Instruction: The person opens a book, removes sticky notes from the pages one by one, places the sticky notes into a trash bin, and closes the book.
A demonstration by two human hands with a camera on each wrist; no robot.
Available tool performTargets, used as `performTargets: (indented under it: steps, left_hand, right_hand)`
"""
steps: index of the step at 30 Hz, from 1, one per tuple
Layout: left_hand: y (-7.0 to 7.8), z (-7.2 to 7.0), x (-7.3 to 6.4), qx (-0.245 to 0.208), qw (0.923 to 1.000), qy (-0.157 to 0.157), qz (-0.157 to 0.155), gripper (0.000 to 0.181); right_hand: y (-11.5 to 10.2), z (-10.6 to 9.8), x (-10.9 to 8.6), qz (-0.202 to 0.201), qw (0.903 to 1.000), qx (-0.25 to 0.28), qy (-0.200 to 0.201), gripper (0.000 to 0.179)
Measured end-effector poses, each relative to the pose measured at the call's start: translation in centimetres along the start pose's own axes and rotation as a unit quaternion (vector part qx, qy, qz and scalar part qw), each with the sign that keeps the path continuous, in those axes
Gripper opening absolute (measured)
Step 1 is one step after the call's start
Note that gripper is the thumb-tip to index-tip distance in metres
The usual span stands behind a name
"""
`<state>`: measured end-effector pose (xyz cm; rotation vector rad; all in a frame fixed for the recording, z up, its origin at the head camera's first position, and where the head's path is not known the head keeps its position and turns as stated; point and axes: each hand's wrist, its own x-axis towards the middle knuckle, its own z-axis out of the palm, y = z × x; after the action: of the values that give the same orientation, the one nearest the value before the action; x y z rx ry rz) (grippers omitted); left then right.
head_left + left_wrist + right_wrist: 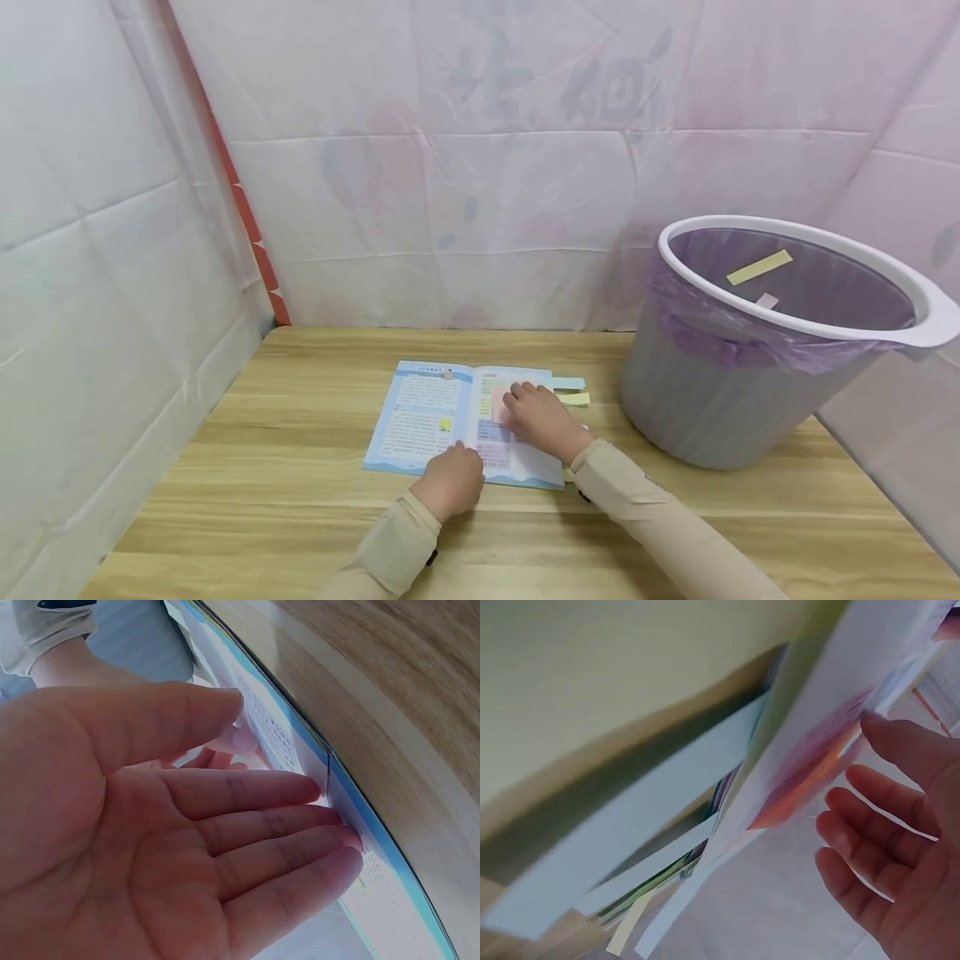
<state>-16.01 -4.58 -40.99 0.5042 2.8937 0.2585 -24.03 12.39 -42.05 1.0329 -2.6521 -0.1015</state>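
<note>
An open booklet (427,417) with blue-edged printed pages lies on the table. On its right page is a pink sticky note (500,405), which looks orange-pink (799,799) in the right wrist view. My right hand (540,417) is over that page, thumb tip right at the note's edge and the other fingers loosely bent and apart from the thumb. Near the booklet's lower edge, my left hand (452,482) rests its nearly straight fingertips on the page by the fold; its palm (150,840) holds nothing.
Blue (568,383) and yellow (573,399) paper tabs stick out past the booklet's right edge. To the right stands a grey bin (712,400) with a purple liner and white rim; inside are a yellow strip (759,267) and a small pink piece (767,301). Pale sheeting (450,192) hangs behind.
</note>
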Motion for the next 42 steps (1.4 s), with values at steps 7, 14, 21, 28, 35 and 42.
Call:
performTargets:
  steps: [7, 14, 21, 28, 35, 42]
  left_hand:
    - [0.2, 0.0, 0.0, 0.009, 1.0000, -0.002, -0.001, 0.032]
    - [0.2, 0.0, 0.0, 0.009, 0.9999, -0.005, -0.004, 0.036]
    - [0.1, 0.1, 0.0, 0.013, 0.9999, -0.008, -0.006, 0.037]
    - [0.2, 0.1, -0.1, 0.022, 0.9997, -0.007, -0.012, 0.038]
    - [0.4, 0.1, -0.3, 0.022, 0.9997, -0.001, -0.013, 0.039]
    - [0.4, 0.0, -0.2, 0.024, 0.9995, -0.007, -0.018, 0.040]
  right_hand:
    - [-0.2, 0.1, 0.5, -0.012, 0.9973, -0.070, 0.020, 0.006]
    - [-0.2, -0.2, 0.8, 0.041, 0.9969, -0.066, -0.006, 0.008]
    - [0.1, -0.4, 0.7, 0.084, 0.9945, -0.062, 0.009, 0.008]
    - [0.8, -0.7, 0.6, 0.110, 0.9911, -0.070, 0.028, 0.013]
    - [1.8, -0.8, 0.4, 0.118, 0.9872, -0.080, 0.072, 0.008]
    - [2.8, -1.2, 0.3, 0.129, 0.9862, -0.055, 0.087, 0.005]
